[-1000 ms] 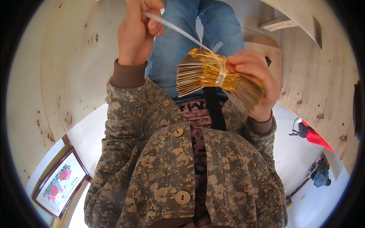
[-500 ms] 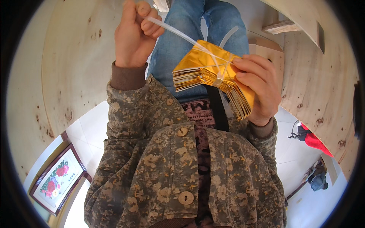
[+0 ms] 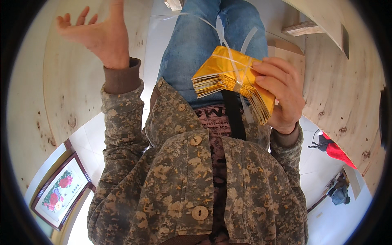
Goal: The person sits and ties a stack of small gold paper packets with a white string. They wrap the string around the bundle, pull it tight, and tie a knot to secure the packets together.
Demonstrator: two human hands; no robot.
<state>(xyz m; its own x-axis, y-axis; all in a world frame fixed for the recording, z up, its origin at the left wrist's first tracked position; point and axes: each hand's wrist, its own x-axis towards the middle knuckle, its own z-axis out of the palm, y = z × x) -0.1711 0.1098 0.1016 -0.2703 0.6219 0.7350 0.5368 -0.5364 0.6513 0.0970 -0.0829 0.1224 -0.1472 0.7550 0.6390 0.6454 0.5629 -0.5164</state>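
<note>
Gold paper stack sits in your right hand, held out over your lap above the blue jeans. Your grip there is pressed around the far end of the bundle, thumb on top and fingers curled across the upper sheet, which seems to keep the loose edges from fanning apart. A clear plastic strap crosses the stack, with its free ends trailing up toward your knees, so the pile is bound at the middle. Your left hand is raised well apart from the bundle, palm up and fingers spread, holding nothing. Curved plywood panels stand on both sides of you. Down by your left, a framed flower picture leans near the white tiled floor.
</note>
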